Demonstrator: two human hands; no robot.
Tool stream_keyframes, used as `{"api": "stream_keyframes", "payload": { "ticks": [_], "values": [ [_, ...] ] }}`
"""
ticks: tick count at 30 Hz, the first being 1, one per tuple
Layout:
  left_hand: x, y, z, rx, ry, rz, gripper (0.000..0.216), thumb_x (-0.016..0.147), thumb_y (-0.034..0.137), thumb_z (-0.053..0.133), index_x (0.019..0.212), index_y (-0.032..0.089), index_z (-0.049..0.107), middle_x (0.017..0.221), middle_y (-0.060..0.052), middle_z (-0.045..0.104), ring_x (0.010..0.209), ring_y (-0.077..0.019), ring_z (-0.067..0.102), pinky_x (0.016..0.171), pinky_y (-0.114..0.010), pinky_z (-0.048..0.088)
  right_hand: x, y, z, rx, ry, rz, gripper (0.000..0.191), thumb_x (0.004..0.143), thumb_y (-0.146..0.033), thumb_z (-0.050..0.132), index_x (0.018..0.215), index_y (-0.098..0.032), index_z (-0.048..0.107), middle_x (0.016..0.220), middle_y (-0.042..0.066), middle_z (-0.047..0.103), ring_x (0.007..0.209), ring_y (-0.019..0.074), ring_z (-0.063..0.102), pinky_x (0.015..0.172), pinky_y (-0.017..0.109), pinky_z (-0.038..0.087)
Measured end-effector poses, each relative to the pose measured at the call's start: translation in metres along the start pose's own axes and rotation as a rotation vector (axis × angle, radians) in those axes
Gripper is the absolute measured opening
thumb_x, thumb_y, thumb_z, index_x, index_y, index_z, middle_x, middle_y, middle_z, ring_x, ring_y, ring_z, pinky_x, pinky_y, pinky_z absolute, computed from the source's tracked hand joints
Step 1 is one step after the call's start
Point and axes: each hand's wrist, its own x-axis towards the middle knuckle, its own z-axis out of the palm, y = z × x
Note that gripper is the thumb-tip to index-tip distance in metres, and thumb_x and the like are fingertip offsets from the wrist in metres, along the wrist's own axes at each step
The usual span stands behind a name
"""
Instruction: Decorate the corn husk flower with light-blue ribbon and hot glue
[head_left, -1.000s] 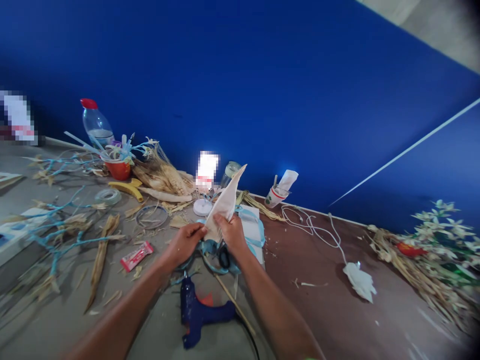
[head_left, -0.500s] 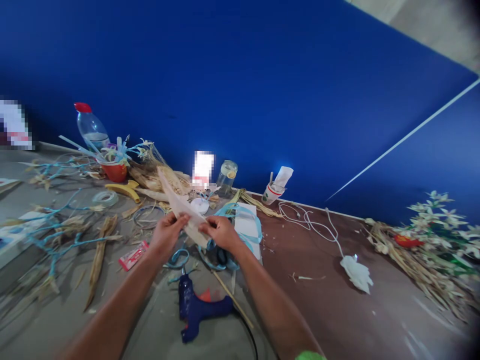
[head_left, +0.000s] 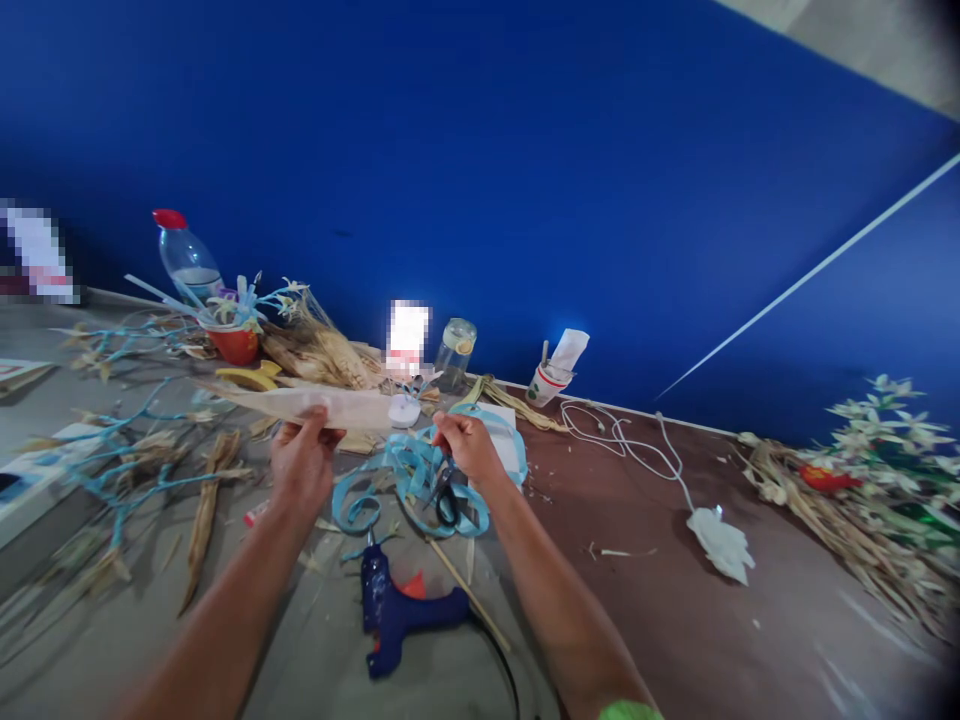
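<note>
In the head view, a long pale corn husk (head_left: 300, 404) is gripped by the left hand (head_left: 300, 462) and held level above the table (head_left: 637, 610). The right hand (head_left: 471, 447) is curled over blue ribbon (head_left: 409, 465) and scissors (head_left: 448, 500); whether it grasps anything cannot be told.

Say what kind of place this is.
Probably a craft worktable against a blue wall: a glue gun, scissors in blue ribbon, and piles of dried husk. The left hand holds a long husk strip.
</note>
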Motion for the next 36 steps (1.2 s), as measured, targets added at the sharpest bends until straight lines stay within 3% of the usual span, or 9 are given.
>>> {"api": "stream_keyframes", "payload": {
  "ticks": [2,5,8,13,17,21,27,31,36],
  "values": [
    [-0.001,0.001,0.001,-0.013,0.005,0.014,0.027,0.053,0.019,0.077,0.068,0.016,0.054,0.059,0.006,0.059,0.048,-0.0052,0.051,0.047,-0.017,0.043,-0.003,-0.002,0.002,-0.06,-0.088,-0.033,0.037,0.081,-0.041,0.05,0.058,-0.015,0.06,0.052,-0.001,0.052,0.051,0.0095,0.047,0.053,0.021,0.037],
    [-0.001,0.003,0.001,-0.024,0.021,0.041,0.028,0.053,0.02,0.076,0.067,0.016,0.052,0.059,0.006,0.059,0.048,-0.0055,0.052,0.048,-0.018,0.043,-0.01,-0.006,0.008,-0.113,-0.286,-0.057,0.017,0.077,-0.027,0.056,0.08,-0.016,0.068,0.071,0.0,0.063,0.064,0.0118,0.054,0.062,0.022,0.041],
    [0.001,0.004,0.0,-0.039,0.015,0.053,0.027,0.054,0.021,0.075,0.068,0.016,0.053,0.06,0.006,0.059,0.049,-0.0055,0.052,0.049,-0.018,0.043,-0.015,-0.007,0.017,-0.233,-0.417,-0.082,0.022,0.073,-0.019,0.06,0.094,-0.02,0.068,0.082,0.001,0.064,0.07,0.0125,0.055,0.066,0.023,0.042],
    [0.002,0.005,-0.001,-0.037,0.029,0.059,0.029,0.052,0.021,0.075,0.071,0.016,0.054,0.063,0.006,0.061,0.048,-0.0045,0.052,0.049,-0.018,0.042,-0.017,-0.007,0.029,-0.446,-0.282,-0.159,0.024,0.073,-0.017,0.064,0.097,-0.019,0.067,0.086,0.003,0.059,0.073,0.0129,0.053,0.072,0.026,0.042],
    [-0.001,0.003,-0.001,-0.025,0.019,0.038,0.029,0.053,0.024,0.075,0.072,0.016,0.054,0.061,0.007,0.06,0.046,-0.0049,0.051,0.049,-0.019,0.043,-0.014,-0.002,0.029,-0.396,-0.194,-0.166,0.029,0.073,-0.017,0.063,0.102,-0.018,0.064,0.088,0.004,0.059,0.073,0.0136,0.053,0.07,0.026,0.043],
    [-0.004,0.001,0.0,0.005,0.021,0.025,0.03,0.054,0.027,0.075,0.07,0.016,0.053,0.058,0.007,0.058,0.046,-0.0053,0.051,0.049,-0.019,0.044,-0.01,0.002,0.024,-0.354,-0.125,-0.126,0.023,0.077,-0.021,0.058,0.098,-0.018,0.064,0.076,0.001,0.059,0.069,0.0135,0.053,0.07,0.026,0.043],
    [-0.004,-0.004,0.0,0.033,-0.03,0.024,0.029,0.055,0.029,0.074,0.073,0.016,0.056,0.062,0.005,0.06,0.048,-0.0061,0.052,0.047,-0.019,0.043,-0.013,0.004,0.03,-0.573,-0.259,-0.168,0.032,0.069,-0.032,0.069,0.097,-0.017,0.065,0.097,0.008,0.058,0.085,0.0189,0.055,0.074,0.028,0.041],
    [-0.005,-0.003,0.001,0.014,-0.021,0.03,0.027,0.054,0.027,0.074,0.071,0.015,0.056,0.06,0.006,0.058,0.047,-0.0056,0.051,0.047,-0.019,0.042,-0.008,-0.002,0.031,-0.729,-0.356,-0.12,0.006,0.068,-0.021,0.067,0.067,-0.016,0.064,0.079,0.005,0.061,0.071,0.0168,0.054,0.062,0.025,0.037],
    [-0.005,-0.002,0.001,0.011,-0.009,0.012,0.028,0.054,0.027,0.074,0.072,0.016,0.056,0.061,0.005,0.059,0.047,-0.0054,0.05,0.046,-0.018,0.042,0.015,-0.012,0.016,-0.71,-0.376,-0.039,0.009,0.067,-0.022,0.066,0.062,-0.016,0.061,0.062,0.0,0.058,0.06,0.0123,0.05,0.055,0.022,0.031]
  ]
}}
